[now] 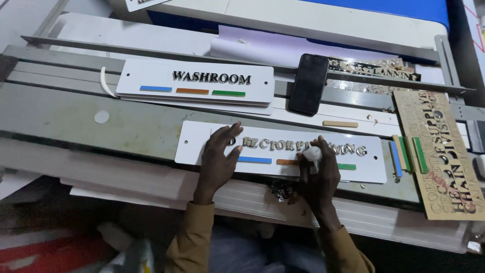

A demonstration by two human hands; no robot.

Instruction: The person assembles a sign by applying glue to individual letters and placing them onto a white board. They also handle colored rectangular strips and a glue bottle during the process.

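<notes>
Your left hand [218,157] lies open and flat, fingers spread, pressing on the left part of the white sign plate [202,146] that rests on the grey metal bench [76,121] in front of you. Your right hand [319,174] is closed around a small white tube or bottle [312,153], probably glue, though the view is too coarse to be sure; its tip sits against the row of gold raised letters [275,145] on the plate. Below the letters lie a blue strip [255,160], an orange one partly hidden by your right hand, and a green strip [347,166]. Further back sits a stack of finished white sign plates [146,76], and just right of it a black phone [308,83] lies face up. At the right edge rests a brown cut-out letter sheet [444,162], with loose coloured strips [406,154] just beside it.
</notes>
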